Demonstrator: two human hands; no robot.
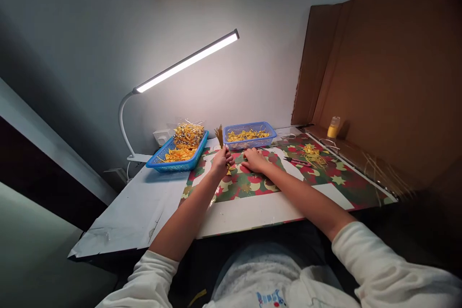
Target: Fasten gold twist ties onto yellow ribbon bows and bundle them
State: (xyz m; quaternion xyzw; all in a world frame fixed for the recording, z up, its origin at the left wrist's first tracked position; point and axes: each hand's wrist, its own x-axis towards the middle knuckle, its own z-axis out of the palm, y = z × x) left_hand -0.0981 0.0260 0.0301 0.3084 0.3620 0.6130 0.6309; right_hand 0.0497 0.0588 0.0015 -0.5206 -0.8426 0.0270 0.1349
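My left hand is closed around a small bundle of yellow-brown strips, whose fanned ends stick up above the fist. Yellow bits show below its fingers. To the right, my right hand rests low on the patterned sheet with its fingers bent; what lies under the fingertips, if anything, is hidden. Just behind the hands is a purple-blue basket of yellow strips. A blue basket at the left holds yellow-orange pieces and a bagged bunch.
A white lamp leans over the table from the left. On the right lie a dark-tipped tool and a pile of yellow strips. A yellow-filled bottle stands by the cardboard wall.
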